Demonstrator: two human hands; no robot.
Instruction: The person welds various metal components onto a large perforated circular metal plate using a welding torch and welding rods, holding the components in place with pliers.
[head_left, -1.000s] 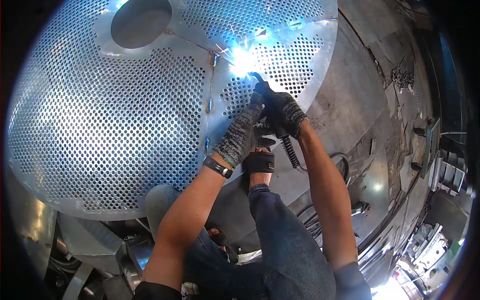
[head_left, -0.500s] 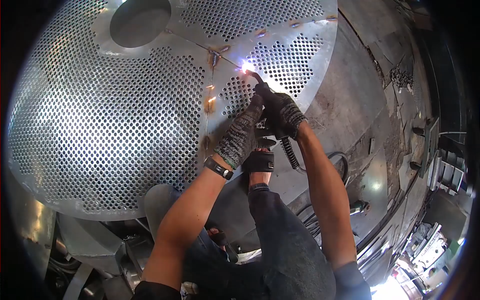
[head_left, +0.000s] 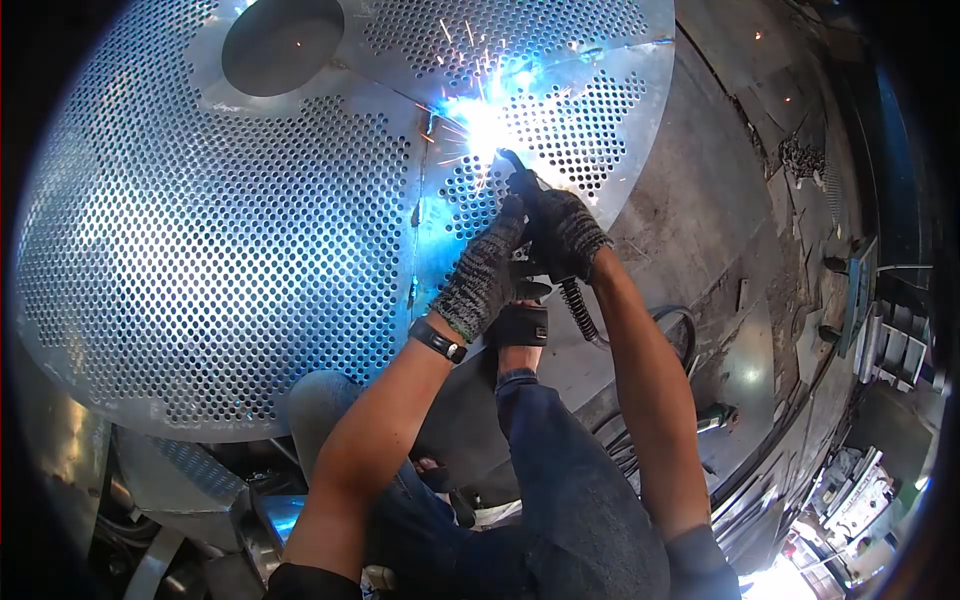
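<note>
A welding torch [head_left: 530,188] points up and left, its tip at a seam in a large perforated metal disc [head_left: 230,230]. A bright blue-white arc [head_left: 488,132] burns at that tip, throwing orange sparks and hiding the weld spot in glare. Wrapped round the torch handle is my right hand [head_left: 568,232], in a knitted grey glove. My left hand [head_left: 487,270], gloved alike, has its fingers closed against the front of the torch, beside the right hand. From beneath the right hand runs the torch's coiled cable sleeve [head_left: 580,308].
The disc has a large round hole [head_left: 283,45] near the top. My sandalled foot [head_left: 520,325] stands on the floor beside the disc edge. A black cable [head_left: 685,325] loops at the right, near a grinder-like tool [head_left: 715,415]. Metal scraps [head_left: 185,470] lie lower left.
The small glow at the torch tip has flared into a large blue-white arc with flying sparks. Blue light now falls over the disc. Both hands have barely moved.
</note>
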